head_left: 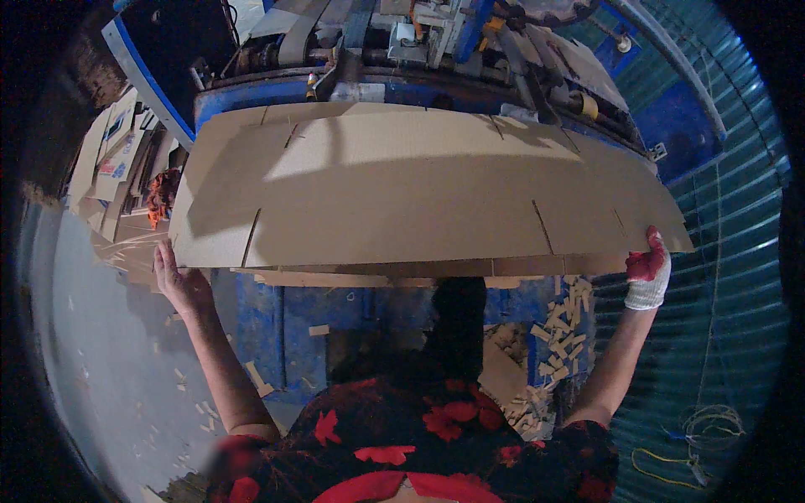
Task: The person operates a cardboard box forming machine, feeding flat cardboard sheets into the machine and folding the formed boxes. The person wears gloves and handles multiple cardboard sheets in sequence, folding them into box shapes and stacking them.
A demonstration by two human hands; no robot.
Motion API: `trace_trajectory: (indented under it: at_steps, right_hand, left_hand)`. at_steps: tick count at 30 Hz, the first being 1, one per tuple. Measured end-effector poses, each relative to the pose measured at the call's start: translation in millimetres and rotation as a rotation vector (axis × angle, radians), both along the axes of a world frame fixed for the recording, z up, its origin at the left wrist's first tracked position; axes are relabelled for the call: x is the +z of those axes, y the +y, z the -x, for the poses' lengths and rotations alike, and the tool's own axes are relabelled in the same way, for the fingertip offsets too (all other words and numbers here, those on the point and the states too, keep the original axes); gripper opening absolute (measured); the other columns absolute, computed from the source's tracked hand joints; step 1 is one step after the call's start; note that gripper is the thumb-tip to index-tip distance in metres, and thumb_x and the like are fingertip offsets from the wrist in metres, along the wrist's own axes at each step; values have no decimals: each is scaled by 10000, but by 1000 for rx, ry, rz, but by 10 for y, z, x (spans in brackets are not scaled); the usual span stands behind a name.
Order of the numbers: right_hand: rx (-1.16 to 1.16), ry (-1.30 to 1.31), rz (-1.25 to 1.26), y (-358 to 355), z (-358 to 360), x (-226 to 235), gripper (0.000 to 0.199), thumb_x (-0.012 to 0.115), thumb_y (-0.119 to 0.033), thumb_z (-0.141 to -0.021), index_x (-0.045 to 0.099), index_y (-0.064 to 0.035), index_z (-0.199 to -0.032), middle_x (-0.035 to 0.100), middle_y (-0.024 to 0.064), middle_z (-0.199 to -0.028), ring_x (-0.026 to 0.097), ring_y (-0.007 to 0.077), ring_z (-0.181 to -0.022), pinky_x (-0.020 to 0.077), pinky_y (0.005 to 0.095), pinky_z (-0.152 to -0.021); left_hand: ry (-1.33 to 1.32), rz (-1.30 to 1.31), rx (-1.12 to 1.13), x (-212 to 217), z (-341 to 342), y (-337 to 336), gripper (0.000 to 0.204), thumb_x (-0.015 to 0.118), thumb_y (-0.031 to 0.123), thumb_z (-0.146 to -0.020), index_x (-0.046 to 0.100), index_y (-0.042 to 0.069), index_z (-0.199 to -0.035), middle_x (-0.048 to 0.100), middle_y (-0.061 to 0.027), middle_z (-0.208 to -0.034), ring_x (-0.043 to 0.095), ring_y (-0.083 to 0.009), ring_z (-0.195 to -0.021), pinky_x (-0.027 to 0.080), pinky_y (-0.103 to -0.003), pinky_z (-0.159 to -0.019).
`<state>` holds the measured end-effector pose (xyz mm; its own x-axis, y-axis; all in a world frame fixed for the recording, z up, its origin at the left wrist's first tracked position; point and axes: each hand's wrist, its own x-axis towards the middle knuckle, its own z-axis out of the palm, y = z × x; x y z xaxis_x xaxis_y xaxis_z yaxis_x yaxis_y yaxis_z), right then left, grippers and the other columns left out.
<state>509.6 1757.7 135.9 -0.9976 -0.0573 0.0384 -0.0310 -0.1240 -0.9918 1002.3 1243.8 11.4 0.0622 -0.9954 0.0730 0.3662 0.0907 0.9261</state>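
Observation:
A wide brown cardboard sheet (394,201) with several slots cut along its near and far edges spans the space in front of me. At its near left corner is my bare left hand (183,283), fingers straight up along the edge, the corner between them and the thumb. My right hand (649,270), in a white glove with red-coated fingers, is closed on the near right corner, thumb on top. The sheet's far edge lies against the blue machine (352,88). More cardboard (402,277) shows under the near edge.
Rollers and belts run across the machine's top. Stacked cardboard pieces (113,172) stand at the left. Small cardboard offcuts (562,331) lie in a heap at the lower right. A corrugated green wall (729,251) rises at the right, with coiled wire (713,423) near it.

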Motion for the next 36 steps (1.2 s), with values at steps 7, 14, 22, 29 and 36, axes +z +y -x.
trace_trajectory:
  at_steps: [7,14,22,29,36]
  right_hand:
    - [-7,455,-486,-84,-186,4,221,624,-64,-841,586,-21,-1054,616,26,-940,519,71,-675,440,241,-606]
    - [434,761,-1110,-522,-973,-931,482,639,-6,-768,511,-36,-1232,583,128,-1173,579,268,-1017,454,393,-898]
    - [391,1533,-1533,-1275,-418,-1050,638,637,-50,-652,491,-126,-1269,506,152,-1285,491,351,-1158,387,527,-972]
    - [537,1177,-1706,-1715,272,-1003,658,585,-1,-695,438,-153,-1319,506,126,-1287,464,341,-1203,305,494,-1071]
    - [505,1193,-1602,-2268,858,-963,593,516,12,-741,468,-137,-1312,518,148,-1285,425,327,-1260,266,452,-1095]
  left_hand:
    - [290,-75,-358,394,464,212,339,562,126,-908,514,-6,-1216,615,-119,-1113,578,-199,-1041,445,-331,-911]
    - [-688,681,-455,72,813,873,503,582,-60,-769,513,-5,-1265,576,-189,-1225,550,-264,-1152,414,-341,-950]
    - [-1031,1122,-695,241,1658,689,712,623,-51,-662,459,70,-1344,452,-176,-1369,402,-380,-1281,346,-436,-1066]
    - [-980,1045,-712,153,2472,284,694,582,1,-680,445,86,-1354,420,-138,-1404,333,-360,-1329,296,-432,-1102]
    - [-1069,1193,-669,61,3112,-208,678,559,-13,-712,433,113,-1366,420,-129,-1405,342,-341,-1327,302,-396,-1102]
